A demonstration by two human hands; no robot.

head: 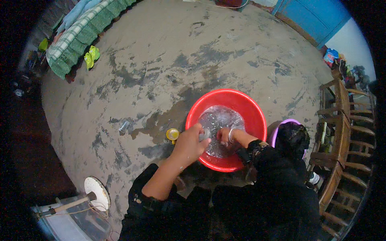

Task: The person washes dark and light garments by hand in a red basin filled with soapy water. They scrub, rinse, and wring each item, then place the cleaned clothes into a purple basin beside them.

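A red plastic basin [257, 120] on the floor holds soapy, foamy water [224, 117]. My left hand [191, 140] is over the basin's left side, its fingers closed round a small translucent object [204, 135] whose kind I cannot tell. My right hand [225, 136], with bangles at the wrist, reaches down to the water near the basin's middle; its fingertips are partly hidden, and whether it holds anything does not show. Just left of the basin stands a small yellow cup [172, 134].
Right of the basin, a purple basin [291, 121] holds dark cloth [292, 140]. Wooden furniture [337, 135] lines the right side. A clear object [124, 126] and yellow-green items [91, 57] lie on the floor. A white round disc on a pole [97, 192] is at lower left.
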